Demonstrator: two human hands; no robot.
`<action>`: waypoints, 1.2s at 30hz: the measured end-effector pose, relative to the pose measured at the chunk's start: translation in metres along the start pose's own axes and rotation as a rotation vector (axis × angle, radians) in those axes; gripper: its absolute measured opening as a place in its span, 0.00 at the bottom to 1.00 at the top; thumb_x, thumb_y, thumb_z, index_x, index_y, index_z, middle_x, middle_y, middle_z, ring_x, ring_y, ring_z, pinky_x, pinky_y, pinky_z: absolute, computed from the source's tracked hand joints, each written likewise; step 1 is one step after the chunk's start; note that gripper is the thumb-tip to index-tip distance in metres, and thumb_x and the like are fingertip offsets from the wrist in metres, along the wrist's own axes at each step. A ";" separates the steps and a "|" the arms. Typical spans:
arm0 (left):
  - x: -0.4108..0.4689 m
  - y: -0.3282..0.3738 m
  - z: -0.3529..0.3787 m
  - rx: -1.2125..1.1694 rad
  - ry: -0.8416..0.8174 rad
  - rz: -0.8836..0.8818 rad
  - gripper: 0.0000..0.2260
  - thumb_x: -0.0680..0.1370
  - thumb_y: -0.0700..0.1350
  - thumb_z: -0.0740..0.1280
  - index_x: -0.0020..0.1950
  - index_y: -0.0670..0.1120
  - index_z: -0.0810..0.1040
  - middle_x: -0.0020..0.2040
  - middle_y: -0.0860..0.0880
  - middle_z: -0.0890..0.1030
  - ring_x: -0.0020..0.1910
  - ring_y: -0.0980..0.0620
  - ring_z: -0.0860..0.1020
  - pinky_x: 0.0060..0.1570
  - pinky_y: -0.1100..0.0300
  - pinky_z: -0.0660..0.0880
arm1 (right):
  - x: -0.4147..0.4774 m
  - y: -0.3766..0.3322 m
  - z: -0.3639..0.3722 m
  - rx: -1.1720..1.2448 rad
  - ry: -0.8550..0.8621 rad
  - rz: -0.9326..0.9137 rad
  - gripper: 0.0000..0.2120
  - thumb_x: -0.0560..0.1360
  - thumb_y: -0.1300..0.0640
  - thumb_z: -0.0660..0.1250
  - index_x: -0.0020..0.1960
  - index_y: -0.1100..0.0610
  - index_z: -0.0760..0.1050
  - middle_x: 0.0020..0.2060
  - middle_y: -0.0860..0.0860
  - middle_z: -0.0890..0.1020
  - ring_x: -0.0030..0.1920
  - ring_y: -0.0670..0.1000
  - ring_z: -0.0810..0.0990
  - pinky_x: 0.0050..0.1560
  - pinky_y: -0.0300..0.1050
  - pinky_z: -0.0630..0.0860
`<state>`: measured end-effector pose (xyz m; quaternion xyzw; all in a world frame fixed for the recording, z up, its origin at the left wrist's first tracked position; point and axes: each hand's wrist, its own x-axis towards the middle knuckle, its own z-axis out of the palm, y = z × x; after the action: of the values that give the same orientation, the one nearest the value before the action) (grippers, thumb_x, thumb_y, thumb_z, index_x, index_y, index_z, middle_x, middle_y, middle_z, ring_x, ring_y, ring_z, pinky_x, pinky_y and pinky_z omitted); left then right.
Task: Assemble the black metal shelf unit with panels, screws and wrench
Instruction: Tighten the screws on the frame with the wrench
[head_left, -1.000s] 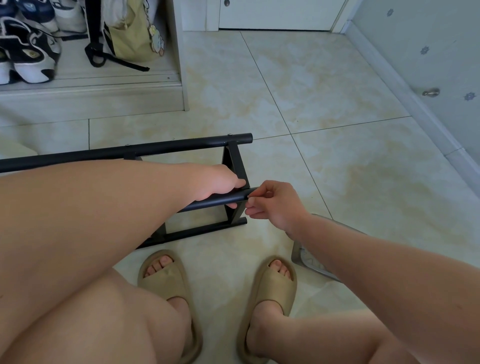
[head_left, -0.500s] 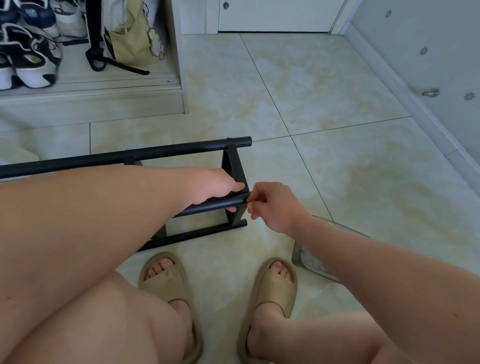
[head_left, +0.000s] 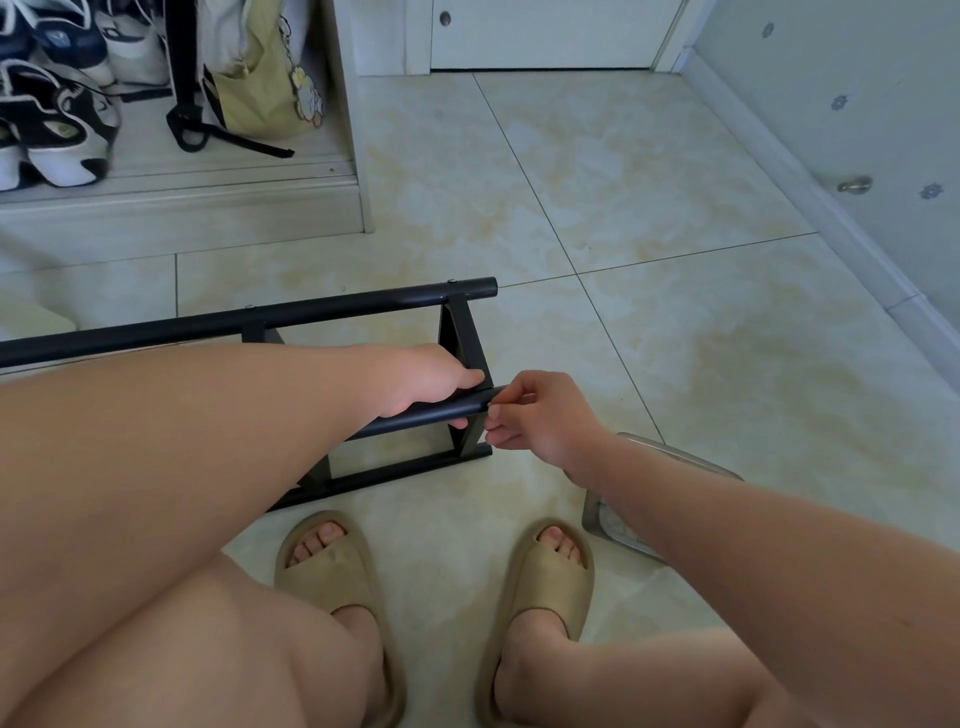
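Black metal shelf unit (head_left: 311, 314) lies on its side on the pale tiled floor (head_left: 649, 322), just ahead of the person's feet, its long top tube running in from the left edge to a flat upright end piece (head_left: 457, 332). The left hand (head_left: 426, 376) has its fingers wrapped round the nearer tube (head_left: 431, 414), close to that tube's open end. The right hand (head_left: 545, 415) meets the same end from the other side, thumb and fingertips (head_left: 496, 402) drawn together right against it; whether anything small sits between them I cannot tell (the spot is too tiny and shaded). The left forearm and a bare knee cover most of the frame's near side, so only its right end is plainly seen. Two tan slippers (head_left: 332, 564) stand just below the frame. A grey metal-edged object (head_left: 680, 462) on the floor is partly hidden behind the right forearm. Further back on the left, a low white cabinet (head_left: 208, 208) holds sneakers (head_left: 57, 140) and a yellow-green bag (head_left: 254, 83) with a black strap (head_left: 208, 135). A white door (head_left: 545, 31) closes the far end, and a small metal door stop (head_left: 854, 184) sticks out of the right-hand wall.
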<state>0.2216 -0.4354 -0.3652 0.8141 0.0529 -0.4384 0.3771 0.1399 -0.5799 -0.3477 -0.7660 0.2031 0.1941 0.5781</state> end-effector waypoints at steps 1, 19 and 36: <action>0.000 0.000 0.000 0.000 -0.002 0.004 0.17 0.83 0.56 0.60 0.59 0.44 0.79 0.41 0.46 0.87 0.45 0.50 0.85 0.48 0.58 0.74 | 0.000 0.001 0.000 0.013 -0.004 -0.001 0.08 0.78 0.72 0.66 0.42 0.64 0.73 0.36 0.60 0.81 0.33 0.56 0.82 0.44 0.50 0.84; 0.001 -0.001 -0.001 -0.022 -0.039 -0.016 0.17 0.83 0.56 0.61 0.59 0.44 0.79 0.42 0.46 0.87 0.48 0.50 0.85 0.58 0.55 0.75 | 0.011 0.011 0.008 -0.220 0.055 -0.094 0.12 0.77 0.70 0.64 0.39 0.58 0.72 0.33 0.54 0.83 0.34 0.54 0.83 0.47 0.56 0.82; -0.006 0.003 -0.005 -0.013 0.028 0.070 0.13 0.84 0.51 0.61 0.58 0.44 0.80 0.34 0.50 0.85 0.32 0.56 0.83 0.36 0.62 0.72 | 0.031 -0.009 -0.017 -0.660 0.028 -0.117 0.14 0.76 0.51 0.74 0.54 0.59 0.76 0.38 0.55 0.85 0.34 0.51 0.82 0.37 0.44 0.77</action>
<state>0.2223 -0.4331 -0.3572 0.8192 0.0326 -0.4132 0.3965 0.1714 -0.5965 -0.3527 -0.9248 0.0930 0.2057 0.3064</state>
